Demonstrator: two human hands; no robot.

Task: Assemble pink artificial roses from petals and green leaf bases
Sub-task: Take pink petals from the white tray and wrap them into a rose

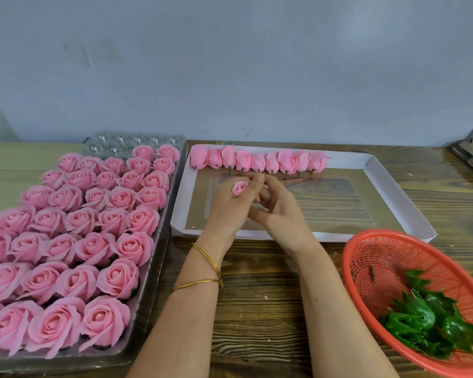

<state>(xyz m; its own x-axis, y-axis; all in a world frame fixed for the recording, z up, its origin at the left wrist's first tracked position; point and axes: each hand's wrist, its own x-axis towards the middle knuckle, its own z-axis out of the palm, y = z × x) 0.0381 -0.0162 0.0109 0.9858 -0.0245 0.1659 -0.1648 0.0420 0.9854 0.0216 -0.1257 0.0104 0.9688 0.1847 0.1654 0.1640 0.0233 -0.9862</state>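
Head view: at the middle of the frame the left hand [228, 211], gold bangles on its wrist, pinches a small pink rosebud [239, 187] upright between thumb and forefinger, over the far part of a shallow white cardboard tray [388, 186]. The right hand [281, 214] lies against it with bent fingers whose tips meet the left hand beside the bud; whether they pinch anything I cannot tell.

A row of closed pink buds on short stems [257, 160] lies along the tray's far edge. At left, a clear plastic blister tray [107, 140] is nearly full of finished open pink roses [93, 241]. At lower right, a red plastic mesh basket [366, 257] holds glossy green plastic leaf bases [421, 317].

The bud looks feather-light and soft, with thin petals likely to crease or tear under pressure, so a gentle pinch low at its base seems safest. The leaf bases look stiffer and could be gripped by the rounded cup, away from the pointed tips.
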